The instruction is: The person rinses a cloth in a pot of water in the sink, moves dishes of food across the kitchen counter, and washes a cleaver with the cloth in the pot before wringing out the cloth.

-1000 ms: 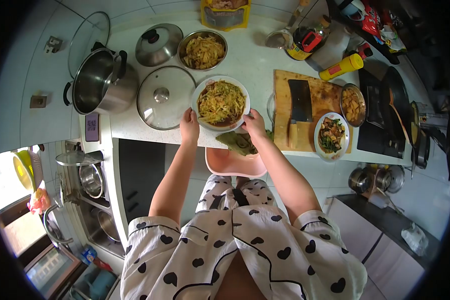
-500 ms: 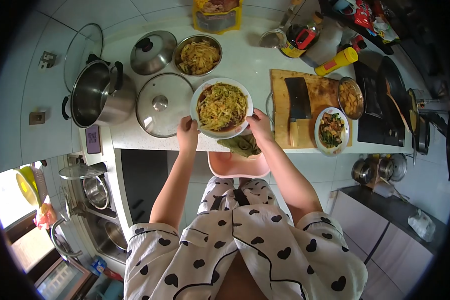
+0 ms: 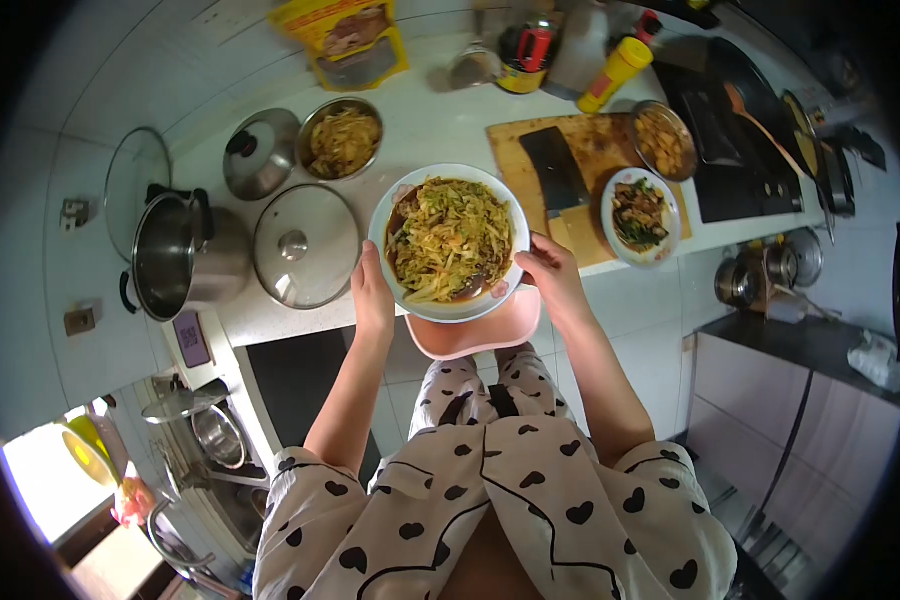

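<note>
Grasping the plate (image 3: 500,291) at its left rim with the left hand (image 3: 373,290), partly hidden beneath. Brought nearer the head camera than before, with its shredded cabbage (image 3: 450,238), over the edge of the table (image 3: 430,130). Covering part of the pink basin (image 3: 475,338), and apparently the green leaf seen earlier. Grasping the opposite rim with the right hand (image 3: 553,275). Farther right, losing the outline of the black wok (image 3: 767,90) in shadow.
</note>
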The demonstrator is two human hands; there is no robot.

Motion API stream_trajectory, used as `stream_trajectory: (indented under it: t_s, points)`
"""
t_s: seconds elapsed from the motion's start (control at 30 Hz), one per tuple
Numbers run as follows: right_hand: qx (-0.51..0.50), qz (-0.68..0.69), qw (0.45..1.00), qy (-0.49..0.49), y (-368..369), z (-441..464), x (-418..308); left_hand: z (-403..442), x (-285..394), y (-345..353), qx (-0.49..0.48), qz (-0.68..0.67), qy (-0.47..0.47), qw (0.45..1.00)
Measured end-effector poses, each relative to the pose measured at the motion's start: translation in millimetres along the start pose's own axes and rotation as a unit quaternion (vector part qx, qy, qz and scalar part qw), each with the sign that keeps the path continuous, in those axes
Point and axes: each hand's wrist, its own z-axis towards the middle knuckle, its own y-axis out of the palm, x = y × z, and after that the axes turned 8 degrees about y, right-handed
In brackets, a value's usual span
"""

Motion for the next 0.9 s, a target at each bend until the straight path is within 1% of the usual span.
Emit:
stream_trajectory:
  t_s: [0.07,0.17,0.2,0.3,0.37,0.4,0.5,0.6,0.67,0.73,0.83,0.9]
  points:
    - [0.011,0.013,1.0,-0.005,-17,-16,-10,-10,3,16,-0.021,-0.038,0.005,0.999]
    - [0.026,0.059,0.998,-0.024,-50,-29,-10,-35,14,49,-0.042,-0.033,0.028,0.998]
    - [0.03,0.076,0.996,-0.024,-59,-36,-14,-42,14,56,-0.057,-0.006,0.03,0.998]
    - [0.049,0.119,0.991,-0.02,-91,-55,-25,-64,7,97,-0.082,-0.067,0.04,0.994]
    - [0.064,0.137,0.988,-0.022,-120,-65,-28,-81,3,127,-0.09,-0.063,0.037,0.993]
    - [0.072,0.152,0.985,-0.038,-135,-70,-29,-92,7,144,-0.095,-0.063,0.029,0.993]
    - [0.076,0.142,0.986,-0.045,-192,-94,-46,-124,5,197,-0.116,-0.079,0.018,0.99]
    - [0.074,0.105,0.988,-0.086,-259,-110,-55,-148,-16,254,-0.145,-0.115,0.018,0.983]
    - [0.108,0.103,0.984,-0.097,-295,-121,-61,-161,-28,288,-0.172,-0.125,0.021,0.977]
    - [0.149,0.1,0.978,-0.105,-327,-142,-73,-177,-28,323,-0.192,-0.132,0.003,0.973]
    - [0.218,0.045,0.971,-0.087,-370,-171,-89,-200,-32,372,-0.223,-0.149,-0.02,0.963]
    - [0.241,0.061,0.964,-0.097,-401,-172,-88,-211,-38,401,-0.247,-0.16,-0.027,0.955]
